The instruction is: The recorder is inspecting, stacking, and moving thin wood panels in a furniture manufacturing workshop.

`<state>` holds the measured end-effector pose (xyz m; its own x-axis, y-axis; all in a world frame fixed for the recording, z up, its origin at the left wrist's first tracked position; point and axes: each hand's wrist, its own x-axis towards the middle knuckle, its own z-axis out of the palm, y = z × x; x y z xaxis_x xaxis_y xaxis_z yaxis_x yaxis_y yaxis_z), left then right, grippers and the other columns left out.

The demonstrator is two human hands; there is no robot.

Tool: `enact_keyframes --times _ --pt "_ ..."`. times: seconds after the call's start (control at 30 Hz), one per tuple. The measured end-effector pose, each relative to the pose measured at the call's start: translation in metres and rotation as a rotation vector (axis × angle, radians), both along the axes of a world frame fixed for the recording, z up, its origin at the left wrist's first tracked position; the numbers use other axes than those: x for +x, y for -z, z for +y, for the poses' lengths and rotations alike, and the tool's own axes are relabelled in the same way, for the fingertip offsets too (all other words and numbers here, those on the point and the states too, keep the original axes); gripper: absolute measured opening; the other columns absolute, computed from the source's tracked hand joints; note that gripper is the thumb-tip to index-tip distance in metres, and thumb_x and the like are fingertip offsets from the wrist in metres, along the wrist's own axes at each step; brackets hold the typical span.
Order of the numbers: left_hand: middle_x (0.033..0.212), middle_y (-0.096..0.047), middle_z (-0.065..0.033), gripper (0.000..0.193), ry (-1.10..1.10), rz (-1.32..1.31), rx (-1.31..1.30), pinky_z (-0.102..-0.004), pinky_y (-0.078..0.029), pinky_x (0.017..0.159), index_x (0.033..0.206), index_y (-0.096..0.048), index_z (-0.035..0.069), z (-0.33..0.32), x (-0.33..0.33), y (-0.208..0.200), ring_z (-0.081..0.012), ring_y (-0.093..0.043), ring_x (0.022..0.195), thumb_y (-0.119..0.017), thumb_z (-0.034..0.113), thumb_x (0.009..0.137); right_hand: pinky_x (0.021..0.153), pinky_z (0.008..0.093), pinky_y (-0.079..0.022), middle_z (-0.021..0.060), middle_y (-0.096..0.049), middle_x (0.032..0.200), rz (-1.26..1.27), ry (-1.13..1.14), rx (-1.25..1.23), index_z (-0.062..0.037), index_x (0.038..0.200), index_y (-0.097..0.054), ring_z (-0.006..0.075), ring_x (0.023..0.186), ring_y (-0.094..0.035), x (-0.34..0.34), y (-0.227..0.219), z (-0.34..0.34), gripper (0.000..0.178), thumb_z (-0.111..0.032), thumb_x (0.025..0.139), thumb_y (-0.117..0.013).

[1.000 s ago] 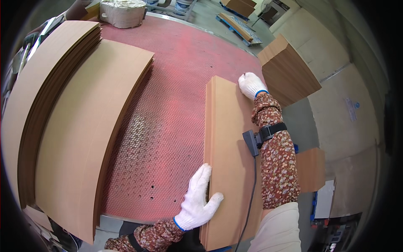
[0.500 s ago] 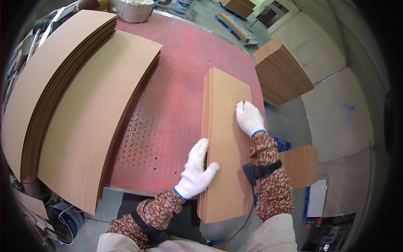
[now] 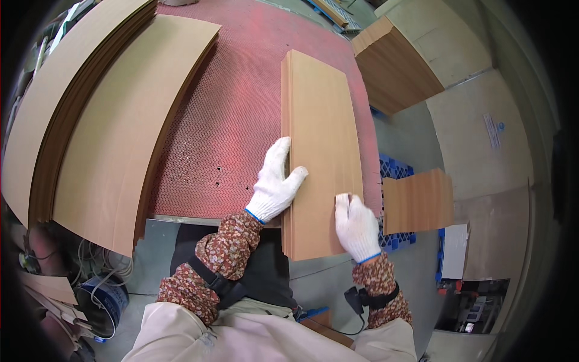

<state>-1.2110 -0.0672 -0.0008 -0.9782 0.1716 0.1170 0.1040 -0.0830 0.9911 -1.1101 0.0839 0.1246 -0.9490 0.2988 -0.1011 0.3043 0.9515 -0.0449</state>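
Note:
A narrow stack of thin wood panels (image 3: 319, 120) lies lengthwise on a red, mesh-patterned table, its near end jutting past the table edge. My left hand (image 3: 274, 184), in a white knit glove, grips the stack's left side, with the thumb over the top panel and the fingers along the edge. Near the stack's front right edge is my right hand (image 3: 357, 228), gloved too, with its fingers closed in a pinch. A small brown-edged thing shows between those fingers, too little of it to name.
Large stacked wood sheets (image 3: 129, 120) cover the table's left side. Bare red table surface (image 3: 241, 90) lies between them and the narrow stack. More panel stacks (image 3: 398, 66) stand on the right, one near a blue pallet (image 3: 398, 241). A blue bucket (image 3: 105, 308) with cords sits at lower left.
My right hand has moved toward me along the stack's right edge, down to its near end. My left hand stays at the left side. The whole view has shifted, so the table appears higher.

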Motion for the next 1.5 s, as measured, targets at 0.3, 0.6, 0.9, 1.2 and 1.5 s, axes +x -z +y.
enact_keyframes --times 0.3,0.6,0.9,1.2,1.5 --pt "0.155 -0.041 -0.0278 0.071 0.005 -0.002 0.015 -0.0417 -0.03 0.123 0.15 -0.039 -0.009 0.01 -0.005 0.013 -0.037 -0.039 0.147 -0.067 0.018 0.091 0.05 0.0477 -0.052 0.0212 -0.065 0.068 0.087 0.013 -0.014 -0.0029 0.092 -0.059 0.0391 0.06 -0.068 0.08 0.002 -0.015 0.027 -0.026 0.104 -0.054" --pt "0.154 -0.043 -0.0265 0.071 0.003 -0.006 -0.026 -0.0418 -0.031 0.122 0.151 -0.039 -0.008 0.008 0.003 0.005 -0.0358 -0.04 0.146 -0.066 0.018 0.091 0.053 0.051 -0.051 0.0218 -0.064 0.064 0.093 0.097 -0.107 -0.0013 0.085 -0.059 0.0433 0.061 -0.067 0.125 0.002 -0.033 0.028 -0.023 0.103 -0.06" --pt "0.154 -0.043 -0.0265 0.071 0.008 -0.014 -0.014 -0.0421 -0.032 0.122 0.151 -0.039 -0.007 0.007 0.012 -0.001 -0.0361 -0.041 0.146 -0.066 0.018 0.091 0.048 0.0478 -0.051 0.0191 -0.061 0.057 0.066 0.008 -0.094 -0.0021 0.089 -0.058 0.0391 0.052 -0.065 0.135 0.001 -0.039 0.025 -0.024 0.099 -0.064" --pt "0.153 -0.044 -0.0257 0.069 -0.004 0.031 0.01 -0.0417 -0.032 0.122 0.15 -0.039 -0.008 0.009 0.018 -0.001 -0.0352 -0.041 0.145 -0.066 0.015 0.091 0.048 0.0493 -0.051 0.0203 -0.062 0.059 0.096 0.049 -0.153 -0.0021 0.088 -0.057 0.0414 0.053 -0.065 0.139 -0.004 -0.042 0.025 -0.023 0.1 -0.063" --pt "0.153 -0.043 -0.0264 0.07 -0.002 0.013 0.02 -0.0421 -0.031 0.122 0.15 -0.039 -0.009 0.01 0.027 -0.001 -0.036 -0.04 0.146 -0.066 0.015 0.091 0.048 0.0488 -0.051 0.0207 -0.061 0.059 0.056 0.022 -0.102 -0.0028 0.088 -0.057 0.0409 0.054 -0.065 0.137 -0.014 -0.042 0.024 -0.023 0.1 -0.062"
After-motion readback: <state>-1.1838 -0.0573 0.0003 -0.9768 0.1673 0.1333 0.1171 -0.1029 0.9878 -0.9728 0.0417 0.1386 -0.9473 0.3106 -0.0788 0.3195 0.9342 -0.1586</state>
